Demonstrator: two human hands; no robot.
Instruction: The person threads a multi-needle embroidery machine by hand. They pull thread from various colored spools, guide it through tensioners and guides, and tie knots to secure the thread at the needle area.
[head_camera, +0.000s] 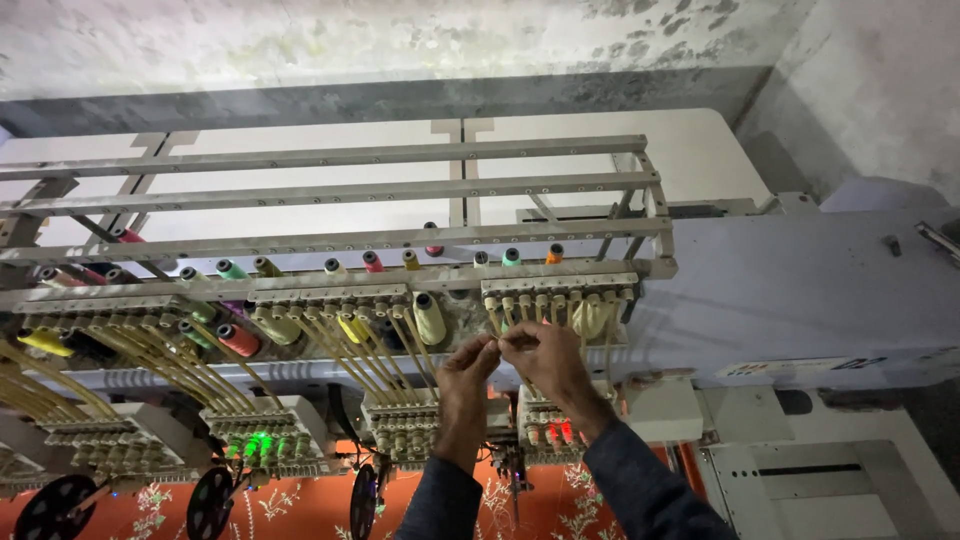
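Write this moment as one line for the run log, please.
left hand: fingertips pinched, at thread tubes | right hand: fingertips pinched, meeting left | thread itself: too fine to see | below: orange fabric

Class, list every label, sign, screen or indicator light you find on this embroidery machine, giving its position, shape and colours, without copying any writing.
Label strip: right side of the machine's pale body, long narrow white sticker with dark and reddish marks.
Green lights: lower left machine head, small glowing cluster.
Red lights: head just below the right hand, small glowing dots.
No screens or packages show.
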